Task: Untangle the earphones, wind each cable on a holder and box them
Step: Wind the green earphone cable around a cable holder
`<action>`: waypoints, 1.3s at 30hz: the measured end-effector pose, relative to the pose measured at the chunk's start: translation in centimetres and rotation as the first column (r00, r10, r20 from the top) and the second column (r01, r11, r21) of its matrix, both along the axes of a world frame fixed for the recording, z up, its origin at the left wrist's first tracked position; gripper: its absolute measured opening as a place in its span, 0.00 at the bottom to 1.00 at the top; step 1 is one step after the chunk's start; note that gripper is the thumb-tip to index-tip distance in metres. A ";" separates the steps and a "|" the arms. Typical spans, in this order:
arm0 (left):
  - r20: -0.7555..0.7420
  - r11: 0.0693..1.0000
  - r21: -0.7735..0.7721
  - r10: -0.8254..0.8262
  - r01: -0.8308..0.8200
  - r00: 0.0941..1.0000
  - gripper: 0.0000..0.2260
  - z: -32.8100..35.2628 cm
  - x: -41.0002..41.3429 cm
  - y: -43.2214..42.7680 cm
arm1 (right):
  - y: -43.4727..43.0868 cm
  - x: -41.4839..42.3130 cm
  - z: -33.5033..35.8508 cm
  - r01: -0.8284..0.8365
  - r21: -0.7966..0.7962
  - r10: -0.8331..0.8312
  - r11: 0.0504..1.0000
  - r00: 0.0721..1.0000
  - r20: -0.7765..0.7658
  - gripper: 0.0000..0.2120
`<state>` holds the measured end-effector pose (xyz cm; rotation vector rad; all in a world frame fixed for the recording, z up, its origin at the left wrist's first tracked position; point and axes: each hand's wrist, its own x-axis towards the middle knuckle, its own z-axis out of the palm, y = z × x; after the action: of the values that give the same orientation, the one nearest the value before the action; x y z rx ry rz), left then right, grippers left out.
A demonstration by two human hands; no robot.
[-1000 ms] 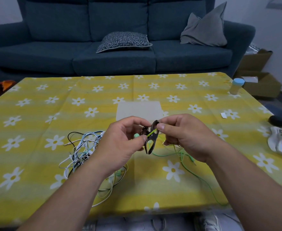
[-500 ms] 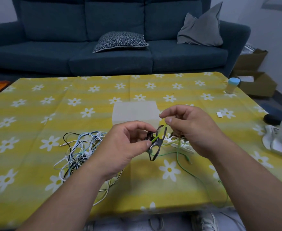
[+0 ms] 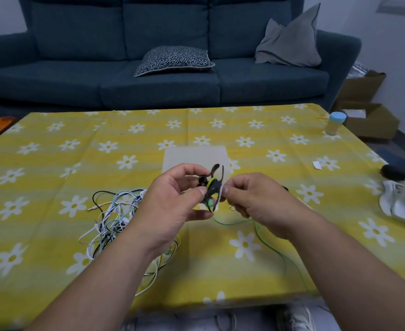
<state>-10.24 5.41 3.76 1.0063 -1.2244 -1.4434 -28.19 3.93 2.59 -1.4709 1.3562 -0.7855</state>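
My left hand (image 3: 172, 199) pinches a black ear-hook earphone (image 3: 213, 185) with a green stripe, held above the table. My right hand (image 3: 254, 199) pinches it from the other side, fingers curled, together with a small white holder piece (image 3: 217, 206) below the earphone. A thin green cable (image 3: 263, 235) trails from the earphone down across the cloth to the front edge. A tangle of white, blue and black earphone cables (image 3: 115, 216) lies on the table left of my left wrist. A flat pale box (image 3: 194, 156) sits just behind my hands.
The table carries a yellow daisy cloth (image 3: 53, 187). A small jar with a blue lid (image 3: 335, 124) stands at the far right corner, a white scrap (image 3: 317, 164) near it, white items (image 3: 402, 199) at the right edge. A blue sofa is behind; cardboard boxes at right.
My right hand has come back down to the earphone and pinches it at the left hand's side. The earphone has turned, its hooks now pointing up.
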 end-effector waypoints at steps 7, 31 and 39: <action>0.094 0.984 -0.064 0.169 -0.164 0.981 0.14 -0.4 -0.2 0.0 | 0.7 2.4 -0.7 -0.079 0.064 0.082 0.995 0.996 -0.048 0.17; -0.060 0.974 0.217 0.081 -0.067 0.995 0.09 -0.2 -0.9 0.6 | 0.1 2.3 0.0 0.242 -0.141 -0.280 0.960 0.858 -0.431 0.16; -0.056 0.970 0.163 0.193 -0.181 0.980 0.09 -0.4 -0.4 0.0 | 1.7 3.8 -0.1 -0.016 0.014 0.019 1.000 0.958 -0.286 0.15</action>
<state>-10.69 5.41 3.38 1.1354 -0.9485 -1.4303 -24.44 5.65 2.53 -1.6322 1.5562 -0.5665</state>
